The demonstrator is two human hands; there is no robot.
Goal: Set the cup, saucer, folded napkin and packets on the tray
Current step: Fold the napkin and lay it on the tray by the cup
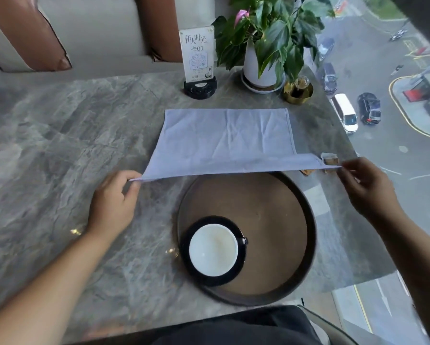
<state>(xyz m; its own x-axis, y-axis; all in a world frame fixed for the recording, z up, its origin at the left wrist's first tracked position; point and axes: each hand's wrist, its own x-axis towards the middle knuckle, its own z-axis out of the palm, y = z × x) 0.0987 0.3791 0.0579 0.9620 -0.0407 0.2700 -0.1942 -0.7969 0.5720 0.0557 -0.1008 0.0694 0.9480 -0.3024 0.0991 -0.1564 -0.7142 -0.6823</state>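
Observation:
A round dark tray lies on the marble table. On its near left part a cup with a white inside stands on a black saucer. Beyond the tray a pale blue napkin is spread out, its near edge lifted over the tray's far rim. My left hand pinches the near left corner. My right hand pinches the near right corner. Small brown packets lie on the table right behind that corner, partly hidden by the cloth.
At the back of the table stand a table-number sign, a potted plant in a white pot, and a small gold holder. The table's right edge meets a window over a street. Sofa cushions lie behind.

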